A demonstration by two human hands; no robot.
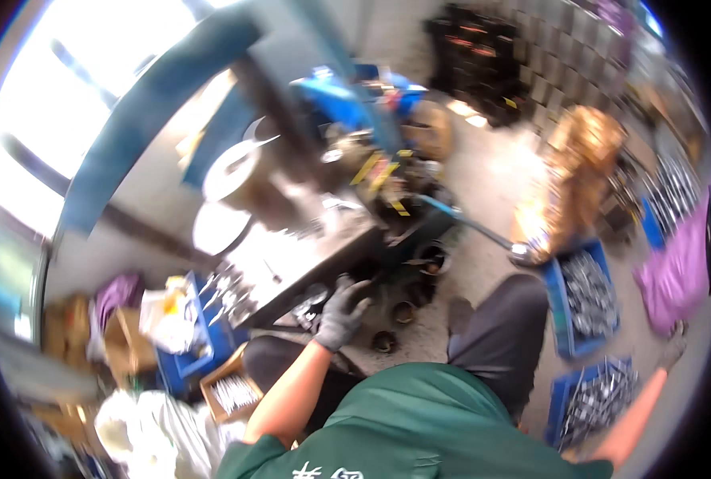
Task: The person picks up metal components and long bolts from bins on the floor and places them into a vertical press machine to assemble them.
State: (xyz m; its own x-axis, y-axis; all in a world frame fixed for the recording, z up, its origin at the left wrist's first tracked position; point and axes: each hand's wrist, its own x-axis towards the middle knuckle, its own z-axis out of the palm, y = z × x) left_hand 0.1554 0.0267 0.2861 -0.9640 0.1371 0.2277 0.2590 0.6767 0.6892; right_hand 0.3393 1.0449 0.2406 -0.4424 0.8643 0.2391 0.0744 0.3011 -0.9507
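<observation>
Gloved in grey, the left hand reaches forward with its fingers loosely curled and nothing clearly held; blur keeps me from telling whether the fingertips touch anything. It hangs just below the near edge of the metal work table, close to a small heap of shiny metal pieces under that edge. The right hand is stretched far out to the side, also gloved, and too small and blurred to tell whether it grips anything; it sits just past a blue crate of metal utensils on the floor. A second blue crate with similar bright pieces lies just beyond the first, near the person's dark-trousered knee. On the table top lie scattered silvery parts, and behind it stands a machine with a large pale wheel. To the left of the table are another blue bin, a wooden box of metal pieces and white sacks. A purple cloth hangs at the right rim.
</observation>
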